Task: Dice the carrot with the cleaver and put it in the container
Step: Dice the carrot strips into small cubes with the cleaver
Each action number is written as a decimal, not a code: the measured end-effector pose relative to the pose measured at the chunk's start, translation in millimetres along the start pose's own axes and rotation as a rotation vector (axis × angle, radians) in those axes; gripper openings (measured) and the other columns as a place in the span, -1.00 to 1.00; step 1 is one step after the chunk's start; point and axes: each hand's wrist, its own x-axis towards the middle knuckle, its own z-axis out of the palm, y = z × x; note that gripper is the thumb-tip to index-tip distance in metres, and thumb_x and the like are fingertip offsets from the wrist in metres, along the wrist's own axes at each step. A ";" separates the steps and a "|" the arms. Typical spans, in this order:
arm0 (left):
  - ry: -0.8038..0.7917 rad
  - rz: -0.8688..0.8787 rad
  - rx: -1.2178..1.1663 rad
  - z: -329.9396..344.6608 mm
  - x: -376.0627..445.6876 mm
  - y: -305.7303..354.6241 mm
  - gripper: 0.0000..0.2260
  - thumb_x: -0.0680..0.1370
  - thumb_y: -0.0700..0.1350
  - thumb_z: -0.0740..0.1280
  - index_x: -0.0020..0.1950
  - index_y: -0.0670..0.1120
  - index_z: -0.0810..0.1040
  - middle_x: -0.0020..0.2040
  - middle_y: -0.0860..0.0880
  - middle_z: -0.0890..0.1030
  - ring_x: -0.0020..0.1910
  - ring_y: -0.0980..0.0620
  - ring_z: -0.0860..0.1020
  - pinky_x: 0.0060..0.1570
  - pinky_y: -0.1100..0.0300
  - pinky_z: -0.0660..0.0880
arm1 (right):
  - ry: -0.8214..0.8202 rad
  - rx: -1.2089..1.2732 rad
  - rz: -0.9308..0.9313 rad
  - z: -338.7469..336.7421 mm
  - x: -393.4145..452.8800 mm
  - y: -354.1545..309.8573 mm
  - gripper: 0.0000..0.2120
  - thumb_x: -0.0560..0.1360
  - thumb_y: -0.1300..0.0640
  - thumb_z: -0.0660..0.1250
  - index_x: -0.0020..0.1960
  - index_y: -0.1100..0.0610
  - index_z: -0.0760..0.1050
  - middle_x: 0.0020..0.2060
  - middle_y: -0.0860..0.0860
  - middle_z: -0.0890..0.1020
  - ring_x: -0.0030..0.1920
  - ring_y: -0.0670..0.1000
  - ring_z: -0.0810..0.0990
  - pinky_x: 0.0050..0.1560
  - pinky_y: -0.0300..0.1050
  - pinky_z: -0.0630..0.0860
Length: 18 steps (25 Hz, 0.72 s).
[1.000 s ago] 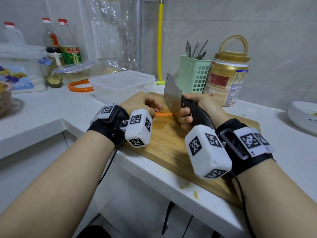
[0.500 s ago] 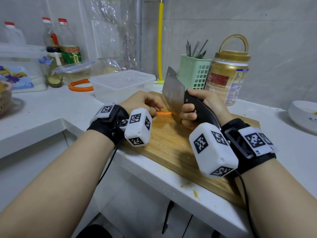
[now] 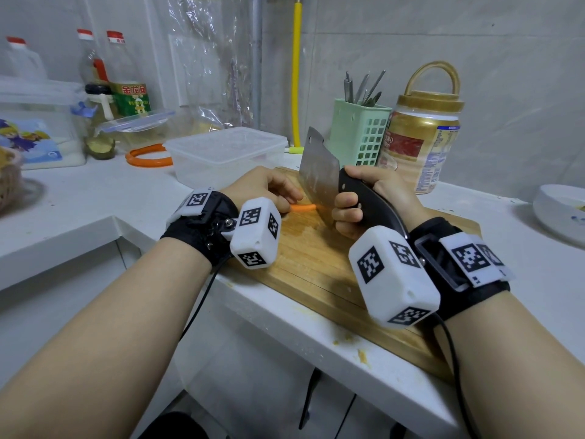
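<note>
A thin orange carrot piece [image 3: 303,207] lies on the wooden cutting board [image 3: 311,261]. My left hand [image 3: 262,188] holds its left end down with curled fingers. My right hand [image 3: 373,201] grips the black handle of the steel cleaver [image 3: 318,175]; the blade stands upright with its edge at the carrot's right end. A clear plastic container [image 3: 226,155] with its lid on stands just behind my left hand.
A green utensil basket [image 3: 359,136] and a gold-lidded jar [image 3: 421,144] stand behind the board. Bottles [image 3: 126,80], a tub and an orange ring [image 3: 147,156] crowd the back left. A white bowl [image 3: 560,213] sits at the right edge.
The cleaver rose slightly half a second ago and has come back down at the carrot's right end. My left hand has stayed on the carrot.
</note>
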 end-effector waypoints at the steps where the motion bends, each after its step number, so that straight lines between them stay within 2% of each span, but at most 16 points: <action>1: 0.002 -0.001 0.005 -0.3 -0.2 -0.1 -0.78 0.46 -0.47 0.36 -0.04 -0.18 0.63 -0.06 -0.24 0.60 -0.34 0.23 0.59 -0.22 0.37 0.56 | 0.004 -0.001 -0.003 -0.1 -0.2 -0.1 -0.69 0.61 -0.01 0.06 -0.22 0.15 0.27 -0.57 -0.02 0.34 -0.62 -0.06 0.30 -0.49 -0.30 0.21; 5: 0.009 0.011 0.034 -1.0 0.6 -1.8 -0.76 0.47 -0.43 0.38 -0.09 -0.09 0.65 0.01 -0.33 0.63 -0.30 0.20 0.60 -0.16 0.30 0.57 | 0.002 -0.004 -0.003 -0.4 -0.6 -0.2 -0.69 0.61 -0.01 0.06 -0.23 0.14 0.26 -0.57 -0.02 0.34 -0.62 -0.06 0.29 -0.45 -0.24 0.18; 11: 0.007 0.013 0.029 -0.8 1.5 -3.2 -0.75 0.46 -0.44 0.38 -0.08 -0.10 0.65 0.03 -0.35 0.63 -0.28 0.16 0.61 -0.15 0.30 0.58 | 0.027 -0.044 -0.010 0.2 0.3 -0.3 -0.71 0.61 0.00 0.07 -0.23 0.13 0.27 -0.57 -0.02 0.34 -0.63 -0.05 0.29 -0.42 -0.21 0.15; 15: 0.005 0.018 0.038 -1.5 1.4 -2.1 -0.76 0.46 -0.43 0.39 -0.07 -0.09 0.65 0.03 -0.32 0.64 -0.27 0.17 0.61 -0.14 0.31 0.58 | 0.087 -0.019 -0.013 -2.3 0.1 -1.3 -0.76 0.59 0.02 0.10 -0.16 0.16 0.29 -0.56 0.04 0.36 -0.64 -0.01 0.31 -0.50 -0.35 0.24; 18: 0.017 0.009 0.034 -1.2 1.2 -1.8 -0.78 0.45 -0.44 0.39 -0.05 -0.14 0.65 0.06 -0.32 0.63 -0.26 0.15 0.61 -0.13 0.31 0.58 | 0.093 -0.027 -0.014 -5.8 0.4 -2.4 -0.78 0.58 0.03 0.10 -0.12 0.17 0.25 -0.57 0.06 0.36 -0.65 0.01 0.31 -0.53 -0.37 0.28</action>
